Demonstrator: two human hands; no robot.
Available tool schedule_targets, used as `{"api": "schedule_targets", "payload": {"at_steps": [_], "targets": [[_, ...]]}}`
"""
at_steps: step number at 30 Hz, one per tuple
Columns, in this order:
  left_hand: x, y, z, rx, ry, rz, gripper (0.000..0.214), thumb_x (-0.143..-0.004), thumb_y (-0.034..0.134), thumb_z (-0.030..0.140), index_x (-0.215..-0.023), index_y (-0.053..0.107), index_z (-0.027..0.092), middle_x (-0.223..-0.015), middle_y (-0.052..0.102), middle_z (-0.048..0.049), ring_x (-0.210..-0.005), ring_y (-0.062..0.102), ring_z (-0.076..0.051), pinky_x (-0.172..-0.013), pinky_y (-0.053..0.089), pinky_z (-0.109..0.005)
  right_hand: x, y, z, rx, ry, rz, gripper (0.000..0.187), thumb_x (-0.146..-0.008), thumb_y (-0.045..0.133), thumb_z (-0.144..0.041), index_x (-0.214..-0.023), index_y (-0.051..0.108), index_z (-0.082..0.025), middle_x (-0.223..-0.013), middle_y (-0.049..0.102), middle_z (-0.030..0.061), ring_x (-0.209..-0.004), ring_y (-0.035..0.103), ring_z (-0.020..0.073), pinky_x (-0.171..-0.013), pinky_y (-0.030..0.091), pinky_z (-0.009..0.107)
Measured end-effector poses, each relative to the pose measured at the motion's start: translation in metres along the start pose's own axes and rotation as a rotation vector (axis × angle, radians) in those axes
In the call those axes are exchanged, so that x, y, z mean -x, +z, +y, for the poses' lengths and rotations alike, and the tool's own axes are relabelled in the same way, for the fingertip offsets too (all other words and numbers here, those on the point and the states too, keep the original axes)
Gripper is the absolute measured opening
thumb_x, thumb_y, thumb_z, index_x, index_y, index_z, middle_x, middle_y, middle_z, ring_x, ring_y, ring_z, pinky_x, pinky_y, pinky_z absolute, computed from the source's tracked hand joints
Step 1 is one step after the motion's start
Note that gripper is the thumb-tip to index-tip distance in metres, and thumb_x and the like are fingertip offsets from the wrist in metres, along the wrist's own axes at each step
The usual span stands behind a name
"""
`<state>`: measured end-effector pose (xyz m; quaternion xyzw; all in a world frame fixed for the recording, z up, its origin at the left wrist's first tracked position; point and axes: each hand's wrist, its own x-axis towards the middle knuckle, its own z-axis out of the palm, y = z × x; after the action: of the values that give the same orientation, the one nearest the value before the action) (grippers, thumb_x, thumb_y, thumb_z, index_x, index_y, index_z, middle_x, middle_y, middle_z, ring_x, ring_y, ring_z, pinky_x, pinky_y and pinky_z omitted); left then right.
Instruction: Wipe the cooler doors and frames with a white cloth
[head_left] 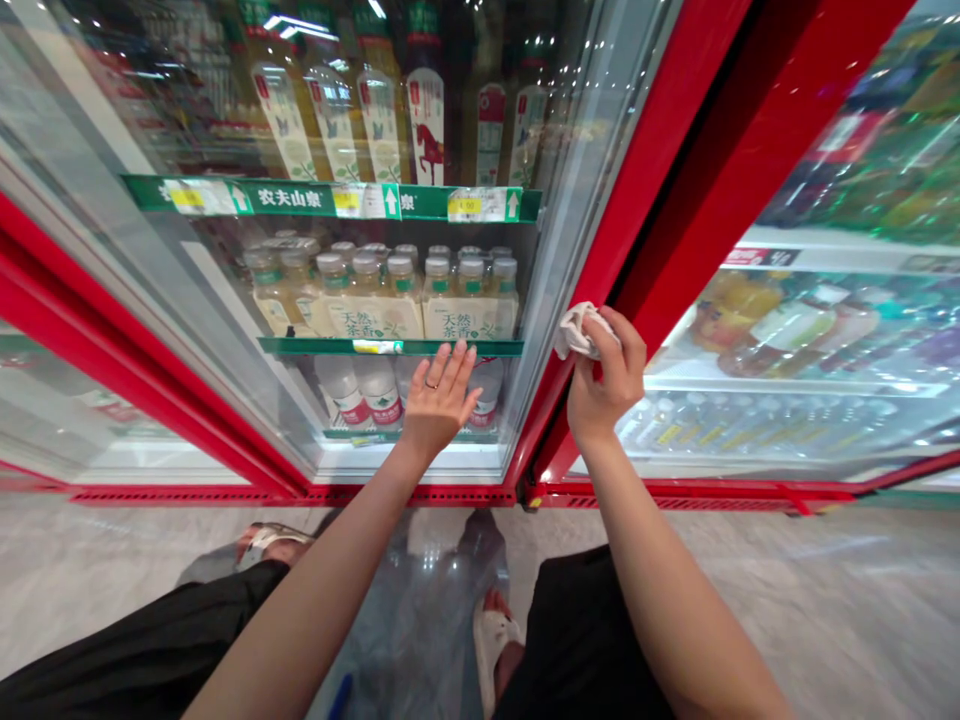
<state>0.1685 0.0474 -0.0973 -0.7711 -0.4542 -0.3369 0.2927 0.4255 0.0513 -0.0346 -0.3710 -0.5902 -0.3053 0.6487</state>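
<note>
White cloth (579,332), soft, light and crumpled, sits bunched in the right hand (606,375), fingers curled narrowly round it, best held by that wad, beside the red door frame (660,200) of a drinks cooler (412,495); the left hand (439,400) holds nothing, its fingers spread wide against the glass door (180,300).

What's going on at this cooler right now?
A person stands at a drinks cooler. Their left hand is spread flat against a glass door, in front of bottled tea on a shelf with a green shelf strip. Their right hand grips a crumpled white cloth beside the red door frame. No other person's hands show.
</note>
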Motion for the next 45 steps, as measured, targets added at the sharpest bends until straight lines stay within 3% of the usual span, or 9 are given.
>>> {"api": "schedule_targets", "payload": {"at_steps": [6, 11, 14, 17, 23, 30, 36, 42, 45], "targets": [[0.000, -0.002, 0.000, -0.015, 0.012, 0.015, 0.099, -0.110, 0.062, 0.035, -0.179, -0.009, 0.023, -0.180, 0.029, -0.0163, -0.170, 0.030, -0.032, -0.145, 0.017, -0.054, 0.023, 0.002, 0.003, -0.003, -0.071, -0.015, 0.067, -0.110, 0.046, -0.013, -0.170, 0.048, -0.042, -0.156, 0.065, 0.0103, -0.140, 0.068, 0.0310, -0.111, 0.064, 0.056], [0.000, -0.002, -0.001, 0.016, 0.006, -0.016, 0.103, -0.109, 0.065, 0.034, -0.178, -0.012, 0.024, -0.181, 0.025, -0.0158, -0.170, 0.031, -0.033, -0.145, 0.018, -0.056, 0.027, -0.004, -0.004, 0.022, -0.068, -0.187, 0.080, -0.109, 0.058, -0.027, -0.180, 0.025, -0.038, -0.175, 0.046, 0.0145, -0.155, 0.055, 0.0402, -0.122, 0.055, 0.067], [0.000, -0.002, -0.002, 0.025, 0.010, -0.023, 0.104, -0.109, 0.065, 0.034, -0.178, -0.013, 0.024, -0.181, 0.026, -0.0166, -0.169, 0.033, -0.034, -0.145, 0.019, -0.055, 0.017, -0.004, -0.004, 0.007, -0.087, -0.258, 0.083, -0.109, 0.058, -0.024, -0.180, 0.020, -0.046, -0.179, 0.043, 0.0085, -0.161, 0.050, 0.0381, -0.129, 0.049, 0.066], [-0.001, -0.004, -0.002, 0.008, 0.017, -0.008, 0.103, -0.110, 0.063, 0.036, -0.178, -0.013, 0.024, -0.180, 0.029, -0.0164, -0.167, 0.037, -0.033, -0.144, 0.020, -0.054, 0.009, 0.001, 0.003, 0.014, -0.113, -0.214, 0.078, -0.111, 0.051, -0.016, -0.177, 0.027, -0.050, -0.174, 0.052, 0.0045, -0.158, 0.055, 0.0336, -0.129, 0.050, 0.062], [-0.001, -0.005, -0.004, 0.001, 0.024, -0.017, 0.102, -0.110, 0.062, 0.035, -0.178, -0.012, 0.024, -0.181, 0.027, -0.0155, -0.168, 0.037, -0.033, -0.143, 0.022, -0.053, 0.012, 0.009, 0.002, 0.055, -0.159, 0.012, 0.069, -0.110, 0.058, -0.014, -0.172, 0.046, -0.042, -0.157, 0.068, 0.0094, -0.137, 0.072, 0.0314, -0.113, 0.065, 0.054], [0.001, -0.003, -0.006, -0.041, 0.039, 0.029, 0.097, -0.108, 0.064, 0.034, -0.180, 0.000, 0.022, -0.179, 0.035, -0.0149, -0.170, 0.035, -0.031, -0.145, 0.018, -0.051, -0.008, -0.008, 0.004, 0.038, -0.236, -0.278, 0.066, -0.111, 0.054, -0.012, -0.171, 0.048, -0.038, -0.162, 0.067, 0.0047, -0.157, 0.057, 0.0286, -0.129, 0.055, 0.053], [0.000, -0.008, -0.012, -0.040, 0.093, 0.037, 0.094, -0.110, 0.062, 0.034, -0.181, 0.000, 0.023, -0.179, 0.038, -0.0123, -0.168, 0.040, -0.028, -0.143, 0.020, -0.045, 0.005, 0.002, 0.005, 0.080, -0.159, -0.072, 0.066, -0.110, 0.057, -0.014, -0.170, 0.049, -0.040, -0.159, 0.069, 0.0074, -0.145, 0.068, 0.0301, -0.121, 0.061, 0.054], [-0.001, -0.013, -0.011, -0.039, 0.090, 0.002, 0.094, -0.111, 0.060, 0.035, -0.180, -0.004, 0.024, -0.179, 0.038, -0.0125, -0.167, 0.043, -0.027, -0.143, 0.019, -0.041, 0.012, 0.001, -0.007, 0.061, -0.272, -0.271, 0.055, -0.111, 0.057, -0.013, -0.163, 0.060, -0.031, -0.155, 0.072, 0.0074, -0.152, 0.062, 0.0267, -0.125, 0.060, 0.049], [-0.001, -0.016, -0.010, -0.035, 0.079, -0.010, 0.095, -0.111, 0.060, 0.034, -0.180, -0.005, 0.024, -0.179, 0.038, -0.0125, -0.166, 0.044, -0.027, -0.143, 0.018, -0.041, 0.011, -0.002, -0.006, 0.112, -0.266, -0.236, 0.050, -0.111, 0.059, -0.014, -0.157, 0.066, -0.029, -0.151, 0.075, 0.0079, -0.149, 0.065, 0.0265, -0.123, 0.060, 0.048]]}}
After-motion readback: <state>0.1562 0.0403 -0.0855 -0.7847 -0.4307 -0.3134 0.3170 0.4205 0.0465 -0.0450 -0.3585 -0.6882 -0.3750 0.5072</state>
